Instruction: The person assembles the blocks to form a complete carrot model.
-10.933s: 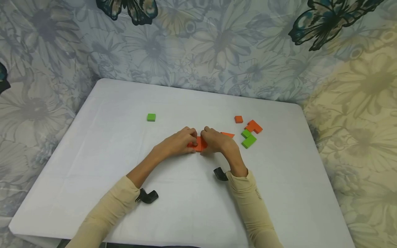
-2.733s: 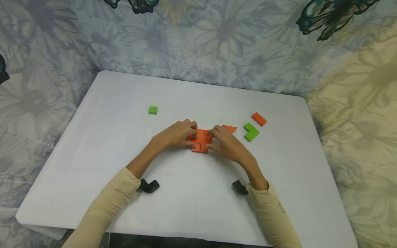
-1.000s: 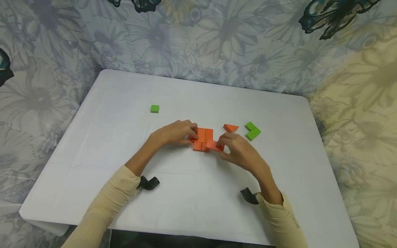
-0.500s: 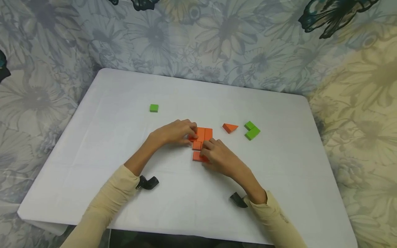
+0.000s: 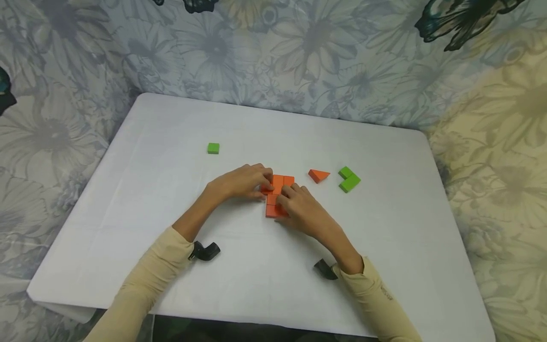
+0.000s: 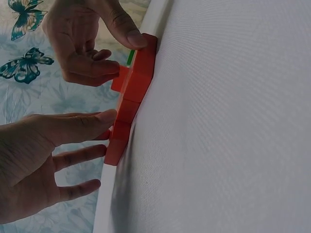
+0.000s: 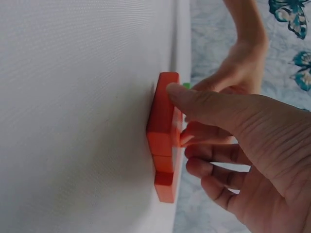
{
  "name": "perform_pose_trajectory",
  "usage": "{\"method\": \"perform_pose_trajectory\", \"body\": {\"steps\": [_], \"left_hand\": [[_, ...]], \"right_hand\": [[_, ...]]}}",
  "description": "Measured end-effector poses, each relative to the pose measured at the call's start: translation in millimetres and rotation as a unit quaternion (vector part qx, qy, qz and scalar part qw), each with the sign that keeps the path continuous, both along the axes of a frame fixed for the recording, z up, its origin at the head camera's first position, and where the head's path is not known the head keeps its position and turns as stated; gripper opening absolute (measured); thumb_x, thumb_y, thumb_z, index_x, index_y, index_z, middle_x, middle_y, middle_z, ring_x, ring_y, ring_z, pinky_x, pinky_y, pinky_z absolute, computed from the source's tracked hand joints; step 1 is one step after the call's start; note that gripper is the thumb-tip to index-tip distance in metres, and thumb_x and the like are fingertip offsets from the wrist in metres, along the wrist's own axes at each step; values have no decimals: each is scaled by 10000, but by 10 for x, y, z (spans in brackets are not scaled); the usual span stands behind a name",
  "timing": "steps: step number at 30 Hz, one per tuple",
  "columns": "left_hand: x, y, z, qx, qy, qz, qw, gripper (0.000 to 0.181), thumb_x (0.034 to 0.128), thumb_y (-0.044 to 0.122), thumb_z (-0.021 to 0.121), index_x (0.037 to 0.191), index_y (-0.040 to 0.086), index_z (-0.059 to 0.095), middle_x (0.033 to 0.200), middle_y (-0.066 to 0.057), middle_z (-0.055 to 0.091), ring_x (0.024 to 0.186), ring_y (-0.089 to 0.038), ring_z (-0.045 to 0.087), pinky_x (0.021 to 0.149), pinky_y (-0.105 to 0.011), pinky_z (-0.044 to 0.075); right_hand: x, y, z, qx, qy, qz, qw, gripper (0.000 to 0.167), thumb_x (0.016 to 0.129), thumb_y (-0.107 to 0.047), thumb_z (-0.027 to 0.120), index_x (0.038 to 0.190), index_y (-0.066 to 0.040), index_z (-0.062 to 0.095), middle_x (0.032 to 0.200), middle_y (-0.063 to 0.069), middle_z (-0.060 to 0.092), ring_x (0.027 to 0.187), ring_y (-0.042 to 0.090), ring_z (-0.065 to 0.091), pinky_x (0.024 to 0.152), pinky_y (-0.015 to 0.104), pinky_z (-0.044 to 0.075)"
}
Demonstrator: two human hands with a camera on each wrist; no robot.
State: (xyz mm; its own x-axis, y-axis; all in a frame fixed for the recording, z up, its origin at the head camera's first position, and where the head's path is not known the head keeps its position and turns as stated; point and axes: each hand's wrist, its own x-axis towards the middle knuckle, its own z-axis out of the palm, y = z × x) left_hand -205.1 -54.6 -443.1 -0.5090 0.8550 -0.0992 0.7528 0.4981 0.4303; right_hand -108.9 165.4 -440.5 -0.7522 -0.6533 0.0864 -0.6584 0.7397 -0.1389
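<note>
In the middle of the table, orange wooden blocks [image 5: 278, 182] lie flat, edge to edge in a group. My left hand [image 5: 239, 183] pinches a block at the group's left end between thumb and index finger; its other fingers are spread in the left wrist view. My right hand [image 5: 305, 209] holds the nearest oblong orange block [image 5: 271, 212] against the group's front edge. Its thumb lies along that block [image 7: 163, 109] in the right wrist view, with the other fingers bent above. My right hand partly covers the group's right side in the head view.
An orange triangular block [image 5: 318, 175] lies right of the group. Farther right, a small green block [image 5: 345, 172] touches a longer green block [image 5: 351, 183]. A green square block [image 5: 213, 148] sits at the back left. White cloth covers the table [image 5: 239, 275].
Orange blocks from the right have joined the group. The last oblong block was carried left by my right hand, set in front, then slid against the group. My left hand stays at the left end.
</note>
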Motion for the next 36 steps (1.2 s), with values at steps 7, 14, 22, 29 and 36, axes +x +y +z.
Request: {"method": "perform_pose_trajectory", "body": {"steps": [7,14,22,29,36], "left_hand": [[2,-2,-4,29,34,-27,10000,241,918,234,816,1148,161,813,1197,-16,667,1169,-223,591,980,-385,531],[8,4,7,64,85,-45,9999,293,916,235,819,1193,142,804,1235,-33,682,1190,-240,597,998,-402,540],[18,1,17,-27,76,-52,10000,319,929,241,806,1231,141,788,1250,-39,680,1221,-252,589,1005,-417,538],[37,-26,51,-137,59,-116,9998,372,932,234,802,1289,135,759,1284,-51,676,1249,-263,588,1041,-441,532],[36,-18,95,-277,130,-127,9994,413,924,259,810,1317,153,742,1356,-56,669,1328,-283,565,1166,-532,411]], "right_hand": [[-48,27,7,-239,3,-58,9997,349,834,-305,898,968,-58,692,930,55,592,888,224,512,741,318,421],[-282,304,138,-128,258,-1118,9933,367,925,-192,810,1194,17,677,1063,155,678,956,329,620,844,413,546],[-498,714,116,284,-20,-1749,9842,427,908,-65,792,1289,67,654,1239,248,694,1103,438,655,912,528,561],[-485,740,69,228,-164,-1765,9839,410,903,-96,805,1267,35,669,1170,236,707,1006,409,655,869,496,543],[-458,723,104,276,30,-1726,9846,278,903,-80,797,1137,49,718,1070,211,733,925,373,653,810,458,537]]}}
